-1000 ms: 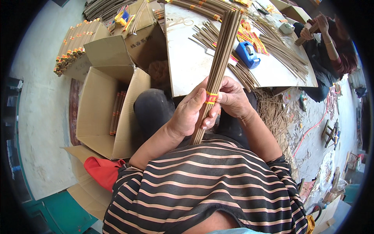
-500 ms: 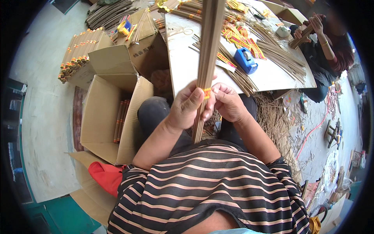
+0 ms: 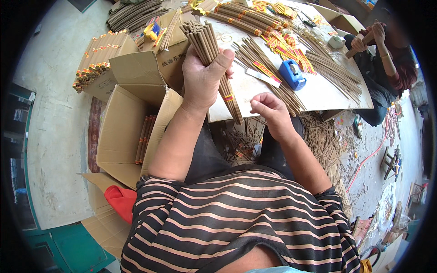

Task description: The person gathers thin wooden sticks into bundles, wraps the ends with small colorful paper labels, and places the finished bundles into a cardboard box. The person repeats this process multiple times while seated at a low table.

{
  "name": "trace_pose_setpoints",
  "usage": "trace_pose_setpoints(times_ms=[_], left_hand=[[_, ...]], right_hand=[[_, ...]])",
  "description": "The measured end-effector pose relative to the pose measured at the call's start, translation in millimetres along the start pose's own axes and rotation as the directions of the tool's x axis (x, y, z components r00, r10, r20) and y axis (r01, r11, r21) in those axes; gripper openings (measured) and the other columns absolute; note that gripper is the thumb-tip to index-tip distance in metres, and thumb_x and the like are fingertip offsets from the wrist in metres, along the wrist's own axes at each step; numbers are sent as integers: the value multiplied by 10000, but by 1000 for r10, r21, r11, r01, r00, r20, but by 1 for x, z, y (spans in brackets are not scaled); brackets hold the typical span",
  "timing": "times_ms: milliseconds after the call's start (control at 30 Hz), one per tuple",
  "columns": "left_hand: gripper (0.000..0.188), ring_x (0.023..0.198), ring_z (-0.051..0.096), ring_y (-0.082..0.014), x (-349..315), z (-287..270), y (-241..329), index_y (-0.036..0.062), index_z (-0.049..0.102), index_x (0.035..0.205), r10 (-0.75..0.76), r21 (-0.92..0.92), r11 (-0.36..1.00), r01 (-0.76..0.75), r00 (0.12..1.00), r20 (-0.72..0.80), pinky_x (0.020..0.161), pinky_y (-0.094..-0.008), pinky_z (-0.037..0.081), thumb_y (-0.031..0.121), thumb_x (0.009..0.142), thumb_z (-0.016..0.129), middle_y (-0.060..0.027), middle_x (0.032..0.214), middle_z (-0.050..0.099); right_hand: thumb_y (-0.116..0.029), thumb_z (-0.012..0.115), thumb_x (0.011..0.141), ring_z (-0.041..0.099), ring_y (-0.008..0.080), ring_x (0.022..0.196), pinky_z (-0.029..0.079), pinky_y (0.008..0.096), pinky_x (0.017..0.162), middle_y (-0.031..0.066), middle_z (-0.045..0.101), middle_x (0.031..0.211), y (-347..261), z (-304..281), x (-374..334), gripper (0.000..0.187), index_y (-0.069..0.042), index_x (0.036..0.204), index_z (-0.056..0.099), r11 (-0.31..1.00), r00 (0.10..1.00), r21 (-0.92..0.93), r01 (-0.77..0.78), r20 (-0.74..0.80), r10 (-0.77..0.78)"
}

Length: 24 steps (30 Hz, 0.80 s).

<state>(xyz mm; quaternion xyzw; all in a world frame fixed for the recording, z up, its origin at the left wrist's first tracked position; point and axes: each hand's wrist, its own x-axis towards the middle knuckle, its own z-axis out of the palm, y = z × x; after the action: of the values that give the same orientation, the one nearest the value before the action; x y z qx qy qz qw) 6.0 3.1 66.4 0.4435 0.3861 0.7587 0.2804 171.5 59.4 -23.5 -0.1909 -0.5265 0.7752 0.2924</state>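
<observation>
A bundle of brown incense sticks (image 3: pixel 213 50) is gripped in my left hand (image 3: pixel 200 84), raised over the table's near edge and tilted, with its upper ends toward the far left. Lower down, a red-and-yellow paper band (image 3: pixel 228 97) wraps the bundle. My right hand (image 3: pixel 273 114) is apart from it, to the right; its fingers are curled with the thumb against them, and nothing shows in them. The nearest things to that hand are loose incense sticks (image 3: pixel 287 96) and a blue tape dispenser (image 3: pixel 292 75) on the white table (image 3: pixel 250 102).
On the table lie red-and-yellow labels (image 3: pixel 287 49) and banded bundles (image 3: pixel 239 22). At my left an open carton (image 3: pixel 119 132) holds several bundles (image 3: pixel 145 139); more bundles are stacked (image 3: pixel 102 57) behind it. Across the table's right corner, another person's hands (image 3: pixel 378 34) hold sticks.
The bundle has moved left and away from me, its upper end tipping leftward. My right hand has let go of its band and now sits apart, lower right of the bundle.
</observation>
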Motion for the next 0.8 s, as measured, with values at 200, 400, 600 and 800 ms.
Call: trace_pose_setpoints(times_ms=[200, 400, 600, 800], left_hand=[[137, 516, 507, -60, 5, 28, 22, 48, 522, 757, 63, -50, 997, -66, 996, -59, 453, -204, 413, 77, 814, 643, 0, 614, 534], [180, 645, 496, -42, 6, 37, 35, 41, 518, 796, 99, 171, 981, -95, 995, -19, 613, -207, 438, 90, 778, 690, 22, 700, 545], [185, 660, 513, -53, 8, 32, 22, 51, 518, 840, 61, 227, 971, -67, 998, 32, 604, -213, 444, 50, 764, 688, 20, 744, 548], [273, 663, 496, -36, 12, 38, 40, 50, 483, 900, 155, 272, 946, -176, 983, 96, 619, -205, 443, 88, 751, 709, 24, 729, 532]], right_hand=[[-185, 726, 727, 571, 193, 859, 462, 302, 774, 116, 583, 912, -26, 48, 30, 484, -22, 1114, 485, 787, 927, -492, 373, 165, -337], [-196, 692, 753, 629, 255, 819, 476, 333, 746, 165, 639, 876, -50, 61, 47, 428, -31, 1103, 509, 801, 983, -573, 175, 141, -114], [-180, 700, 751, 601, 187, 878, 460, 314, 797, 135, 633, 962, -20, 44, 62, 438, -21, 1121, 526, 804, 942, -491, 335, 172, -287], [-147, 690, 769, 571, 136, 834, 462, 299, 772, 81, 633, 895, -37, 53, 60, 337, -13, 1049, 556, 848, 941, -416, 328, 221, -256]])
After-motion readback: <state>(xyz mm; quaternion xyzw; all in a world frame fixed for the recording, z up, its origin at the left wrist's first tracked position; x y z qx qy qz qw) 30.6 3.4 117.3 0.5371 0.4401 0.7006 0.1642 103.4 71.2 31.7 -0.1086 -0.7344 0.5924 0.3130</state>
